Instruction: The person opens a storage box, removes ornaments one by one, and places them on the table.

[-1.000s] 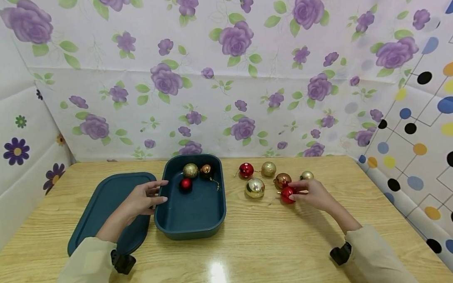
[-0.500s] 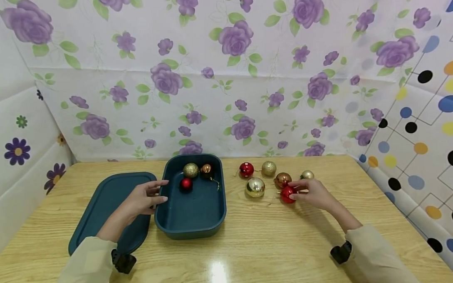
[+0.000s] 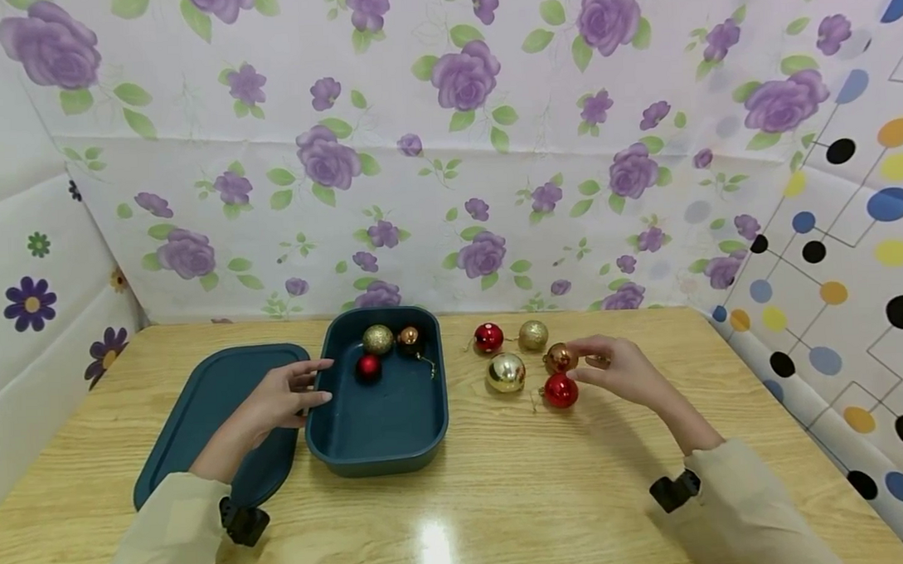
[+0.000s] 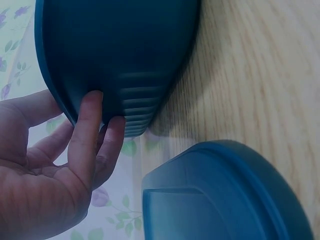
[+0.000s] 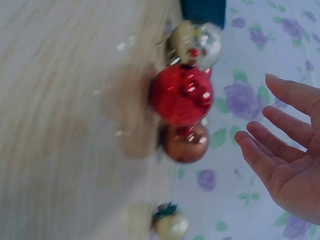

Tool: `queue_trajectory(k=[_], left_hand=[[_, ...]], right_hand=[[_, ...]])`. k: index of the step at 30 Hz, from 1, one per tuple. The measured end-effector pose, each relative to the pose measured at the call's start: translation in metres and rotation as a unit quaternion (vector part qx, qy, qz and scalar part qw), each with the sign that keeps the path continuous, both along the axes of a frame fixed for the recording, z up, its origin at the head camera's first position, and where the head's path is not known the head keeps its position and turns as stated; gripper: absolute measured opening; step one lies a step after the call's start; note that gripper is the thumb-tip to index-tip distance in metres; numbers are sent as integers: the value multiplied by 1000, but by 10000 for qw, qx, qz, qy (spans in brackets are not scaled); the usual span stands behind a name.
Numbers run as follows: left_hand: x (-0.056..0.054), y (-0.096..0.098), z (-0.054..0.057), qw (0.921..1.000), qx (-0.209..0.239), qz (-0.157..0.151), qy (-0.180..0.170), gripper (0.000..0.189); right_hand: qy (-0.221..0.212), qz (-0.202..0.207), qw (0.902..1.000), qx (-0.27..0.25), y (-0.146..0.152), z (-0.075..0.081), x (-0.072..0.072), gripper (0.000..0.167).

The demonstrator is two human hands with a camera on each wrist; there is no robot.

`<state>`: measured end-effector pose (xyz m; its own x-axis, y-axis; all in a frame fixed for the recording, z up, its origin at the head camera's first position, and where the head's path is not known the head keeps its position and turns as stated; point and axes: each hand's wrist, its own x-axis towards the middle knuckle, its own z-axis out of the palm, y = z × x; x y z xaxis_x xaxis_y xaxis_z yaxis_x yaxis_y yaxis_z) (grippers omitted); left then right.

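The left hand (image 3: 284, 396) touches the dark blue plastic box (image 3: 383, 467) at its 3 o'clock, fingers loosely spread. The right hand (image 3: 620, 369) has its fingers partly open and holds nothing. From it, a shiny copper ball (image 3: 560, 359) sits at 9 o'clock, a shiny red ball (image 3: 560, 391) at 8. A small pale gold ball (image 5: 172, 226) shows only in the right wrist view, where the balls look blurry. The left arm (image 3: 236, 439) hides some of the flat dark blue lid (image 3: 209, 394).
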<state>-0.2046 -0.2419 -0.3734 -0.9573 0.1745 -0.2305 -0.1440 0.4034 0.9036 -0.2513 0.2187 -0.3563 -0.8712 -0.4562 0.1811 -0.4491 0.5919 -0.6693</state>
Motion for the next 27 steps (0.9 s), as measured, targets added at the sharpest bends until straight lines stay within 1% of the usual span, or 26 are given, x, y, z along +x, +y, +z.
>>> queue_trajectory(k=[1,3,5,7,10,15,17,23,27], left_hand=[[0,0,0,10000,-2,4,-5,62],[1,0,0,10000,-8,13,-19,62],[1,0,0,10000,-9,26,-30,62],[1,-1,-1,10000,0,28,-26,62],[1,-1,-1,10000,22,32,-15,62],[0,0,-1,10000,10,47,-23,62],[0,0,-1,10000,2,58,-31,62],[0,1,0,10000,-9,39,-4,62],[1,0,1,10000,32,3,11,62]], right_hand=[[-22,44,10000,-43,-4,2,-1,45],[-79,117,9998,-146,-8,-1,-8,46],[-144,163,9996,-200,-18,2,-8,46],[-104,235,9995,-202,-29,6,-9,44],[23,422,9990,-170,-48,13,-10,43],[14,752,9969,-221,-80,20,-13,45],[65,832,9964,-167,-93,20,-15,46],[444,1005,9938,162,-134,18,-20,45],[369,1286,9908,216,-162,13,-24,46]])
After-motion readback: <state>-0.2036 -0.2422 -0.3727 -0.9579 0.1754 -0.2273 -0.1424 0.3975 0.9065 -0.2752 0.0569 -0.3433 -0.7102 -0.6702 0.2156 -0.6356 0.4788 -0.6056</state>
